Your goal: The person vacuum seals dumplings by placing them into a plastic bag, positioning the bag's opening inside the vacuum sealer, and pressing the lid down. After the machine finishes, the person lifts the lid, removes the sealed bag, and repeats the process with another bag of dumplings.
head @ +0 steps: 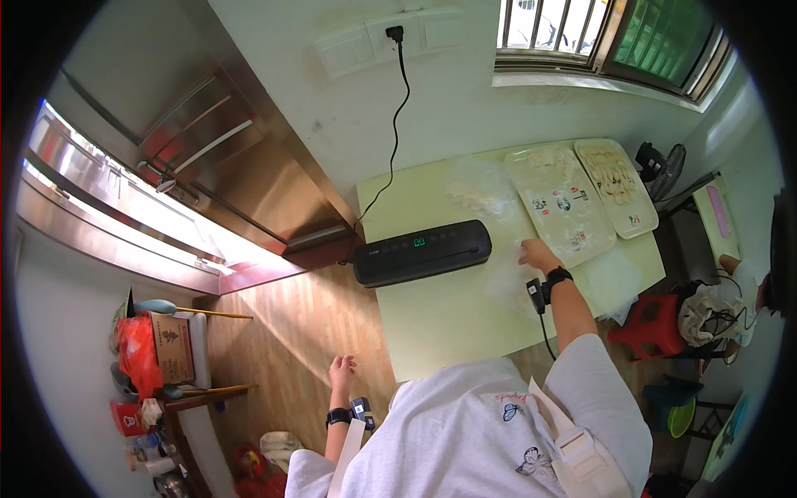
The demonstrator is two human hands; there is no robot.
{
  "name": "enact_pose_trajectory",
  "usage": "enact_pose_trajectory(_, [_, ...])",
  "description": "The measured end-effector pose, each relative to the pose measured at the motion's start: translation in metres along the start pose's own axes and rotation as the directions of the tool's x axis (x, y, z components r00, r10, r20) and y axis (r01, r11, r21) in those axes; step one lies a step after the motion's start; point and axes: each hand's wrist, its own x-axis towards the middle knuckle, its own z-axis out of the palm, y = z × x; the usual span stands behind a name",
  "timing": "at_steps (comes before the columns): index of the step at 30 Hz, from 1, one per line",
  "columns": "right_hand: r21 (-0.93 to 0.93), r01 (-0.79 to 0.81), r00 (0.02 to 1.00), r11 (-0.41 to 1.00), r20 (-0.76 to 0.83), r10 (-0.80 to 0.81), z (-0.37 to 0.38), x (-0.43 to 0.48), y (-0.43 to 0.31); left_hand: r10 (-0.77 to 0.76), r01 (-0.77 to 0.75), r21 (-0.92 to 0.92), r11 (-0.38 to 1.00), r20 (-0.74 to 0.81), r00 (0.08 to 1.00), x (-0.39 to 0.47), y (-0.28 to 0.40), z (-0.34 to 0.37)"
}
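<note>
A black vacuum sealer with a lit green display lies across the pale table. To its right, my right hand is over the table with curled fingers, beside a large white tray and thin clear plastic. Whether the fingers pinch the plastic is too small to tell. Clear bags with pale food inside lie behind the sealer. My left hand hangs past the table's left edge above the floor, fingers loosely bent and holding nothing.
A second tray carries rows of pale dumpling-like pieces. A black cord runs from the wall socket down behind the table's edge. A small black fan stands at the far right corner. A red plastic stool is right of the table.
</note>
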Motion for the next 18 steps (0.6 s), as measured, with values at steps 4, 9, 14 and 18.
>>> enact_pose_trajectory(4, [0.108,0.124,0.991,0.986,-0.058,-0.118,-0.024,-0.026,-0.005,-0.002,0.002,0.001,1.000,0.036,0.999,-0.003,0.009,0.009])
enact_pose_trajectory(9, [0.193,0.216,0.976,0.957,-0.058,-0.209,-0.054,-0.063,-0.015,0.056,-0.054,-0.024,0.998,0.137,0.989,0.010,0.030,0.036])
enact_pose_trajectory(14, [0.363,0.228,0.974,0.904,-0.096,-0.207,-0.081,-0.106,-0.039,0.273,-0.304,0.160,0.939,0.189,0.943,0.024,0.084,0.083])
enact_pose_trajectory(18, [0.405,0.214,0.977,0.889,-0.065,-0.205,-0.093,-0.133,-0.065,0.706,-0.735,0.541,0.409,0.323,0.631,0.029,0.137,0.120])
